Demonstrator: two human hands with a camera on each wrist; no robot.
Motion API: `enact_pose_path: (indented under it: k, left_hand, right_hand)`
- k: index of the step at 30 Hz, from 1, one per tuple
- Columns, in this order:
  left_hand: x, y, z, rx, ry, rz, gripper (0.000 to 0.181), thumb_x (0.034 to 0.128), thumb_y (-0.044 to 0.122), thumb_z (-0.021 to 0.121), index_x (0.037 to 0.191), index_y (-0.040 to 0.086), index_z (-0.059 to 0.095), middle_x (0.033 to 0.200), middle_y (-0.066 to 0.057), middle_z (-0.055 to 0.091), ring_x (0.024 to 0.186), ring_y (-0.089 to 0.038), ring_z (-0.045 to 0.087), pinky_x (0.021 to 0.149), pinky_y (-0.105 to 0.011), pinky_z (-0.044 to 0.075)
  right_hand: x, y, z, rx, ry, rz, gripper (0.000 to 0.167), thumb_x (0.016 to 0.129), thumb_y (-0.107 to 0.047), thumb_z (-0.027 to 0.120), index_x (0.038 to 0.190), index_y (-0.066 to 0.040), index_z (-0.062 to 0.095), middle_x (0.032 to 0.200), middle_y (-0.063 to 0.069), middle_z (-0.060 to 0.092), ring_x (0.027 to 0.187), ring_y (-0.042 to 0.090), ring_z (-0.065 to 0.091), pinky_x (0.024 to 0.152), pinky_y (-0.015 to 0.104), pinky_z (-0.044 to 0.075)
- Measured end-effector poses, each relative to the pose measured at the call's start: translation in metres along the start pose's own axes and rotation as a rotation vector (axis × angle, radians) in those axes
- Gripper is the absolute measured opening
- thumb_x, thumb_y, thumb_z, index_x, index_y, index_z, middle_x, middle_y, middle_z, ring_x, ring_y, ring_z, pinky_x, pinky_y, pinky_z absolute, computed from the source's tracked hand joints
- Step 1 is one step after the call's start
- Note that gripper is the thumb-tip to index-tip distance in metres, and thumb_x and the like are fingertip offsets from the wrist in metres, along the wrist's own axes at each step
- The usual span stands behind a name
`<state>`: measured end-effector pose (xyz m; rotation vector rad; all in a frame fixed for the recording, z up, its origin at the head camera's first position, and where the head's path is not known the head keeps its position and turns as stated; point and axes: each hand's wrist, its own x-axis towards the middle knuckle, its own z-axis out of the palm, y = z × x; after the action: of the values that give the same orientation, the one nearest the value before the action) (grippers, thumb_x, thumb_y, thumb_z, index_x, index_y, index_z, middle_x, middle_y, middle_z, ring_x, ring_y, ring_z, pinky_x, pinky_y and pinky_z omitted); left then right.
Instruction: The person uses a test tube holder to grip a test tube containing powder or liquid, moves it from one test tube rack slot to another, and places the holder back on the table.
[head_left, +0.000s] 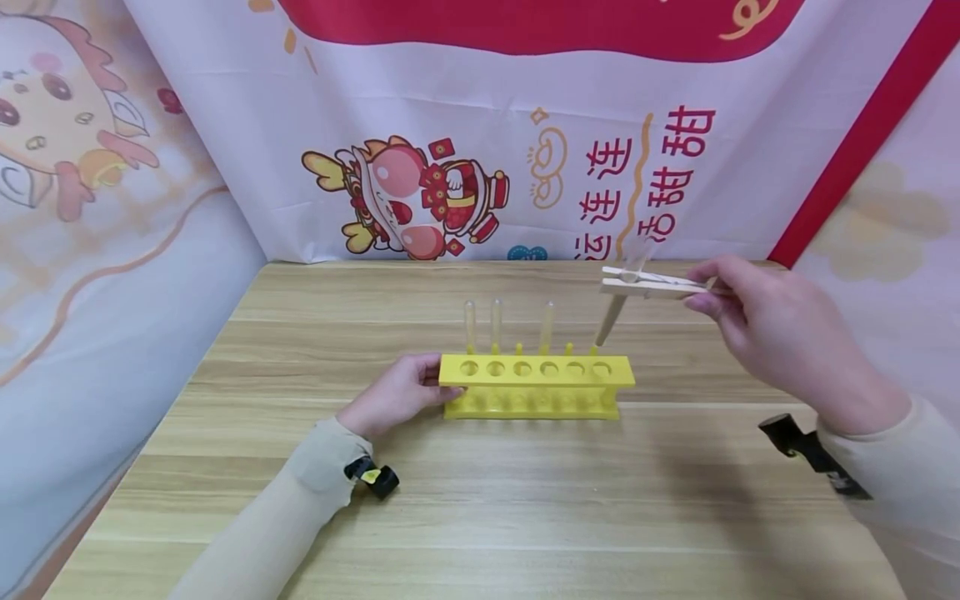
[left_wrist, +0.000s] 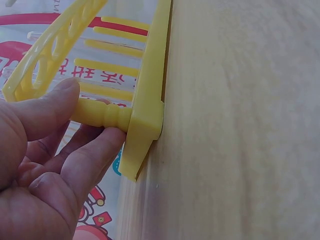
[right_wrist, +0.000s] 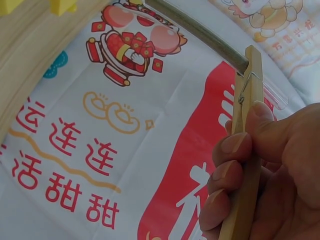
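Observation:
A yellow test tube rack (head_left: 538, 380) stands on the table, with its row of holes in front and pegs behind. My left hand (head_left: 393, 396) holds its left end; in the left wrist view, thumb and fingers are around the end post (left_wrist: 102, 113). My right hand (head_left: 795, 342) grips a wooden test tube clamp (head_left: 656, 289). Its jaws hold a test tube (head_left: 612, 320) with greyish-brown contents in its lower part, tilted above the rack's right end. The right wrist view shows that tube (right_wrist: 200, 32) crossing the clamp's tip, its clear upper part beyond.
Clear test tubes (head_left: 497, 317) stand on some of the rack's back pegs. The wooden table (head_left: 337, 325) ends at a printed cloth (head_left: 570, 92) hung behind it. Black wrist cameras (head_left: 375, 477) are strapped over both sleeves.

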<state>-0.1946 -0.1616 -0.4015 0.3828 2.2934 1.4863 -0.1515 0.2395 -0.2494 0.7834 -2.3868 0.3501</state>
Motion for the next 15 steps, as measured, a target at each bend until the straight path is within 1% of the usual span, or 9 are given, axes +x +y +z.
enact_pose_path:
  k: [5,8,11,15]
  left_hand:
    - [0.0002,-0.0005,-0.0001,0.008,-0.003,0.01,0.037,0.0915,0.012,0.073,0.127,0.012,0.064,0.12,-0.001,0.068,0.11,-0.016,0.063,0.093,-0.033,0.052]
    - [0.0004,-0.0008,0.0002,0.01,-0.003,0.012,0.036,0.0915,0.012,0.073,0.127,0.012,0.064,0.119,-0.001,0.068,0.11,-0.016,0.063,0.093,-0.033,0.052]
    - [0.0006,-0.001,0.0006,0.011,-0.002,0.013,0.035,0.0915,0.011,0.073,0.126,0.011,0.064,0.119,-0.001,0.068,0.109,-0.016,0.063,0.092,-0.033,0.052]
    - [0.0006,-0.001,0.0009,0.003,-0.003,0.013,0.035,0.0917,0.011,0.072,0.126,0.01,0.064,0.119,-0.001,0.068,0.11,-0.017,0.063,0.092,-0.033,0.052]
  right_hand:
    - [-0.0008,0.0015,-0.0012,-0.001,-0.007,0.012,0.03,0.075,-0.003,0.083,0.099,-0.003,0.064,0.078,0.004,0.067,0.057,0.014,0.047,0.054,0.029,0.043]
    - [-0.0018,0.0022,-0.0021,-0.008,-0.012,0.02,0.031,0.075,-0.002,0.083,0.1,-0.003,0.064,0.078,0.004,0.066,0.056,0.013,0.045,0.054,0.027,0.042]
    - [-0.0024,0.0029,-0.0032,-0.018,-0.023,0.036,0.031,0.076,-0.003,0.083,0.1,-0.003,0.064,0.076,0.003,0.064,0.054,0.012,0.043,0.052,0.027,0.042]
    - [-0.0031,0.0037,-0.004,-0.025,-0.038,0.055,0.029,0.078,-0.003,0.082,0.1,-0.003,0.063,0.073,0.003,0.062,0.053,0.012,0.042,0.049,0.031,0.043]
